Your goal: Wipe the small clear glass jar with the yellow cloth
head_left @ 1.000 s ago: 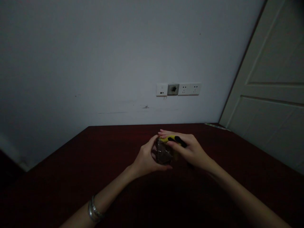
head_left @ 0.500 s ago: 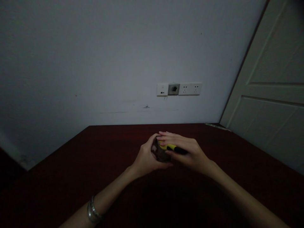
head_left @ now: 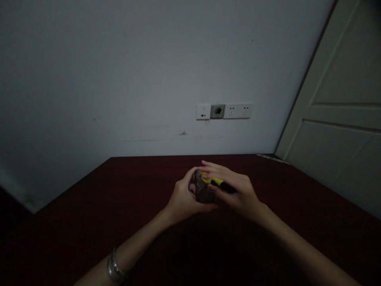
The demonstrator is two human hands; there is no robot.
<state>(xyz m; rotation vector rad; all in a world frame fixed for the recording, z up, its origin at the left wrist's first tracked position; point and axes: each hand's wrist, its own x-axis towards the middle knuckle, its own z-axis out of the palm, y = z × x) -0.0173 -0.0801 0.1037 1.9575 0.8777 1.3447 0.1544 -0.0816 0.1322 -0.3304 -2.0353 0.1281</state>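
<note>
My left hand (head_left: 182, 197) is wrapped round a clear, glass-like cup (head_left: 205, 194), and fingers show through its side. The cup looks tilted, its rim partly covered by my right hand (head_left: 238, 190). That hand is closed on a slim yellow-and-black tool (head_left: 217, 182), the black end lying toward the palm. The tool's yellow end rests at the top of the cup; its tip is hidden by my fingers, so its kind cannot be made out. Both hands are held over the dark red table (head_left: 143, 178).
Behind the table rises a pale wall with a row of sockets and a switch (head_left: 224, 111). A light panelled door (head_left: 336, 131) stands along the right side. A thin printed strip (head_left: 272, 158) lies at the table's back right edge.
My right hand has shifted slightly with the yellow-and-black tool, its fingers lifting a little from the cup's far side. More of the cup shows now. My left hand keeps its hold.
</note>
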